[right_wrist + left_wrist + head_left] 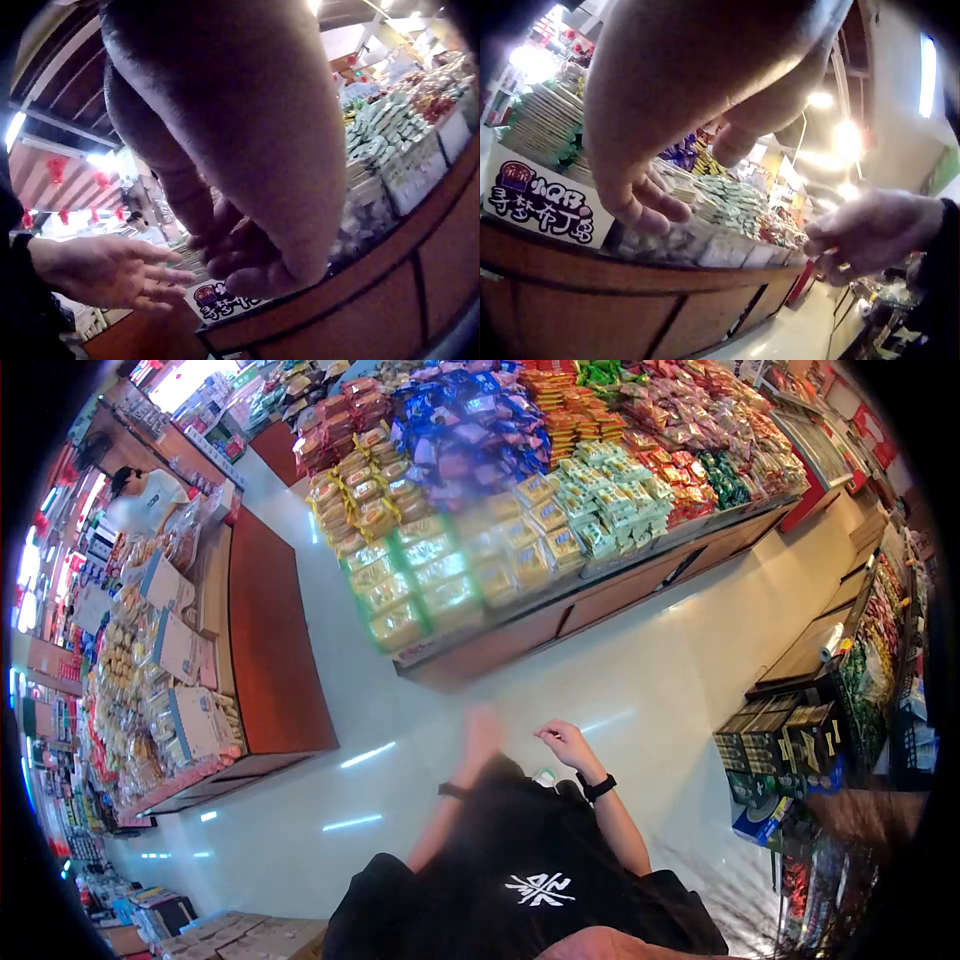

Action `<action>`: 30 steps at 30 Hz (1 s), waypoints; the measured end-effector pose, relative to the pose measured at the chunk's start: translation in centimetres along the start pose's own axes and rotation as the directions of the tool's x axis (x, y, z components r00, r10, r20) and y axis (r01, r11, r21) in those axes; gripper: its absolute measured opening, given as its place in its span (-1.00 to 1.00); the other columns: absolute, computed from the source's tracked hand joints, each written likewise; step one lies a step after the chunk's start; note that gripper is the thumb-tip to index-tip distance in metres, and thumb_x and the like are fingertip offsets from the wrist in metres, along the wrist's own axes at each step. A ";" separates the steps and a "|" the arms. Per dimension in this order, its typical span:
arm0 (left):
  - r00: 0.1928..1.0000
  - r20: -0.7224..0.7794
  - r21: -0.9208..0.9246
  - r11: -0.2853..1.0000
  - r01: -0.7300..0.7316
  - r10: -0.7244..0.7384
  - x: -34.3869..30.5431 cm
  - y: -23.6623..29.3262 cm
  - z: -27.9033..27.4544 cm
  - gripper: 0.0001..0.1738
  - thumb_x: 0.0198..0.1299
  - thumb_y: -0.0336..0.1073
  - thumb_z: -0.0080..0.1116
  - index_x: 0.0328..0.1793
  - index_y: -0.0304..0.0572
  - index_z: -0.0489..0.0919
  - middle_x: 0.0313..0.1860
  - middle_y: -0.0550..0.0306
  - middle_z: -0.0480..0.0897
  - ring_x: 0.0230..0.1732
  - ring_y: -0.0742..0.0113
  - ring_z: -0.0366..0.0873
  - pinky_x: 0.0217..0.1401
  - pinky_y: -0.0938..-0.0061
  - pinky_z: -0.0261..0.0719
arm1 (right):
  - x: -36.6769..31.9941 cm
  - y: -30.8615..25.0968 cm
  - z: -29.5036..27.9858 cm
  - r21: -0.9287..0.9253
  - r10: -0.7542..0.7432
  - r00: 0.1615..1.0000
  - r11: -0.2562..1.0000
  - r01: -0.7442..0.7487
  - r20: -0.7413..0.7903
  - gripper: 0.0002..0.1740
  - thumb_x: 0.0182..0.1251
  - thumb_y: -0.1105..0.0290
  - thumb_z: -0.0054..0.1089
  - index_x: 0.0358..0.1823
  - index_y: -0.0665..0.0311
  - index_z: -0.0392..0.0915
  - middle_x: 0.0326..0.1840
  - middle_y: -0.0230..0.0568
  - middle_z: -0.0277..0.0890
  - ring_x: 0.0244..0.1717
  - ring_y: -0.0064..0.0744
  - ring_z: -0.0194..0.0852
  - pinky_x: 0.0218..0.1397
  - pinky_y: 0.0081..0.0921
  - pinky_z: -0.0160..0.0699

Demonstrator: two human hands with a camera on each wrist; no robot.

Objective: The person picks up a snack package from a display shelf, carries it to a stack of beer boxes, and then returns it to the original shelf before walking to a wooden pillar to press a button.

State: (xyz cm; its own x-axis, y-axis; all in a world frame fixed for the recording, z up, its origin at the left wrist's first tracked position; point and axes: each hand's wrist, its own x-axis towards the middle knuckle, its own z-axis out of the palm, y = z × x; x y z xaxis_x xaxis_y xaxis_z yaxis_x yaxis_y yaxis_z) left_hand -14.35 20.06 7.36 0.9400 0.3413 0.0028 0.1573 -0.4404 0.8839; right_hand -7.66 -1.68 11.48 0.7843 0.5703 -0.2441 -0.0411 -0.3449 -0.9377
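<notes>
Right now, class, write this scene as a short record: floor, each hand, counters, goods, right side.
Floor: pale, glossy floor
Left hand: left hand, empty, fingers extended
Right hand: right hand, empty, fingers loosely curled
Counter ahead: brown wood-panelled counter
Goods on it: heaped wrapped packets, including shiny blue plastic packets
Right side: stacked dark cardboard boxes
</notes>
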 end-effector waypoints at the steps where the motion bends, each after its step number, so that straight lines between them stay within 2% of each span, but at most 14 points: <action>1: 0.997 -0.072 0.000 1.000 -0.010 0.010 1.8 0.2 -0.8 -0.07 0.28 -0.39 0.09 0.58 -0.16 -0.28 0.12 -0.02 0.47 -0.09 0.31 0.55 -0.02 0.41 0.56 | 1.4 0.2 0.4 0.018 0.015 1.000 1.000 -0.015 -0.028 -0.80 0.35 0.38 0.11 -0.17 0.35 0.64 -0.19 -0.17 0.60 -0.14 -0.39 0.57 -0.04 -0.46 0.55; 3: 0.990 -0.138 -0.058 0.998 -0.032 0.023 5.3 -0.3 -2.4 -0.03 0.29 -0.37 0.11 0.57 -0.16 -0.35 0.19 -0.04 0.41 -0.08 0.32 0.53 -0.02 0.43 0.55 | 4.3 -0.3 1.1 0.016 0.049 0.997 0.999 -0.048 -0.066 -0.79 0.35 0.37 0.11 -0.16 0.34 0.65 -0.19 -0.18 0.61 -0.14 -0.40 0.57 -0.03 -0.46 0.54; 6: 0.993 -0.113 -0.163 0.986 -0.038 0.020 9.7 -0.7 -5.3 0.00 0.29 -0.34 0.14 0.57 -0.15 -0.38 0.23 -0.06 0.37 -0.06 0.33 0.52 -0.03 0.44 0.55 | 8.7 -2.2 2.3 -0.005 0.112 0.989 0.994 -0.113 -0.098 -0.78 0.36 0.36 0.12 -0.15 0.33 0.66 -0.20 -0.21 0.63 -0.13 -0.43 0.57 -0.03 -0.47 0.53; 8: 0.996 -0.082 -0.147 0.989 -0.030 0.018 12.4 -0.4 -7.0 0.02 0.29 -0.34 0.15 0.58 -0.14 -0.39 0.23 -0.05 0.38 -0.06 0.35 0.52 -0.04 0.45 0.55 | 11.9 -4.2 2.6 0.026 0.151 0.979 0.988 -0.149 -0.135 -0.78 0.35 0.35 0.13 -0.14 0.32 0.66 -0.21 -0.22 0.64 -0.14 -0.46 0.56 -0.04 -0.47 0.52; 11: 0.998 -0.034 -0.361 0.932 0.036 -0.052 15.6 -0.6 -8.4 0.03 0.30 -0.35 0.13 0.57 -0.15 -0.45 0.24 -0.08 0.36 -0.06 0.33 0.52 -0.03 0.44 0.55 | 16.5 -6.0 3.5 0.040 0.016 0.970 0.999 -0.006 -0.244 -0.75 0.35 0.33 0.15 -0.05 0.30 0.62 -0.22 -0.24 0.61 -0.16 -0.48 0.53 -0.07 -0.49 0.52; 14: 0.986 0.065 -0.465 0.869 0.168 -0.156 17.2 -1.6 -8.8 0.04 0.31 -0.36 0.11 0.56 -0.16 -0.50 0.24 -0.11 0.37 -0.04 0.32 0.53 0.00 0.44 0.55 | 20.8 -7.2 4.8 0.102 -0.118 0.893 0.978 0.179 -0.434 -0.65 0.34 0.30 0.19 0.08 0.31 0.52 -0.20 -0.26 0.53 -0.22 -0.50 0.48 -0.11 -0.53 0.51; 17: 0.974 0.133 -0.383 0.897 0.222 -0.184 18.3 -2.3 -9.3 0.07 0.30 -0.36 0.12 0.54 -0.20 -0.53 0.25 -0.13 0.37 -0.01 0.29 0.53 0.02 0.44 0.56 | 24.8 -9.1 5.5 0.047 -0.149 0.819 0.977 0.209 -0.554 -0.55 0.32 0.30 0.23 0.17 0.33 0.42 -0.18 -0.28 0.45 -0.26 -0.52 0.43 -0.13 -0.57 0.49; 18: 0.967 0.168 -0.309 0.921 0.237 -0.193 18.6 -1.9 -9.9 0.09 0.28 -0.34 0.14 0.54 -0.24 -0.54 0.27 -0.15 0.37 0.03 0.27 0.53 0.04 0.42 0.57 | 25.8 -9.1 5.9 0.111 -0.067 0.816 0.981 0.160 -0.575 -0.51 0.29 0.30 0.26 0.18 0.36 0.40 -0.16 -0.27 0.41 -0.29 -0.57 0.40 -0.17 -0.60 0.48; 21: 0.967 0.118 -0.255 0.934 0.251 -0.227 19.4 0.2 -10.7 -0.05 0.26 -0.14 0.20 0.52 -0.36 -0.17 0.05 -0.09 0.61 -0.02 0.17 0.62 0.11 0.29 0.54 | 27.7 -8.7 6.4 0.138 -0.028 0.810 0.981 0.133 -0.586 -0.55 0.28 0.31 0.27 0.14 0.36 0.45 -0.19 -0.30 0.42 -0.31 -0.64 0.38 -0.23 -0.64 0.47; 22: 0.954 0.164 -0.201 0.938 0.283 -0.253 19.5 1.8 -11.6 -0.04 0.25 -0.13 0.20 0.52 -0.37 -0.17 0.01 -0.10 0.64 0.00 0.17 0.62 0.09 0.29 0.55 | 28.2 -8.3 6.7 0.096 -0.055 0.800 0.986 0.140 -0.597 -0.57 0.28 0.31 0.27 0.11 0.37 0.46 -0.23 -0.32 0.43 -0.33 -0.66 0.37 -0.25 -0.65 0.46; 24: 0.961 0.151 -0.213 0.942 0.261 -0.232 19.9 -0.6 -10.8 -0.02 0.25 -0.14 0.20 0.53 -0.37 -0.20 0.02 -0.12 0.63 0.00 0.18 0.62 0.07 0.31 0.56 | 29.4 -7.2 6.9 0.008 -0.118 0.778 0.988 0.157 -0.617 -0.61 0.27 0.32 0.28 0.06 0.38 0.49 -0.29 -0.36 0.45 -0.36 -0.69 0.37 -0.28 -0.67 0.45; 25: 0.966 0.141 -0.222 0.944 0.246 -0.218 20.2 -1.9 -10.3 -0.02 0.25 -0.14 0.20 0.53 -0.37 -0.21 0.03 -0.13 0.62 -0.01 0.19 0.62 0.06 0.32 0.56 | 29.7 -7.1 7.0 0.031 -0.102 0.769 0.987 0.157 -0.631 -0.63 0.27 0.33 0.28 0.03 0.38 0.51 -0.33 -0.38 0.46 -0.38 -0.69 0.36 -0.29 -0.67 0.45; 28: 0.968 0.188 -0.346 0.911 0.225 -0.168 20.9 -1.4 -10.8 -0.01 0.26 -0.16 0.20 0.54 -0.35 -0.25 0.04 -0.15 0.60 -0.01 0.19 0.61 0.01 0.36 0.59 | 30.4 -7.0 7.2 0.058 -0.081 0.748 0.986 0.157 -0.658 -0.69 0.27 0.35 0.27 -0.04 0.38 0.52 -0.41 -0.42 0.47 -0.44 -0.69 0.34 -0.31 -0.66 0.44; 30: 0.958 0.219 -0.297 0.923 0.244 -0.183 21.1 -0.9 -11.7 -0.03 0.28 -0.20 0.18 0.54 -0.35 -0.26 0.04 -0.16 0.59 -0.02 0.18 0.61 -0.03 0.38 0.61 | 30.7 -6.8 7.3 0.023 -0.098 0.738 0.988 0.151 -0.668 -0.72 0.27 0.37 0.25 -0.07 0.38 0.52 -0.44 -0.43 0.47 -0.47 -0.68 0.33 -0.34 -0.65 0.42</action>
State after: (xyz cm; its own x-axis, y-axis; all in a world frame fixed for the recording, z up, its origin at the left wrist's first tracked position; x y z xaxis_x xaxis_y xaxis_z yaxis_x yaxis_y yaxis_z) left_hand 1.79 37.36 12.14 0.9383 0.2262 -0.2616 0.2849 -0.0770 0.9555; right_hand 12.18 23.57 8.55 0.9961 -0.0432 0.0763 0.0639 -0.2377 -0.9692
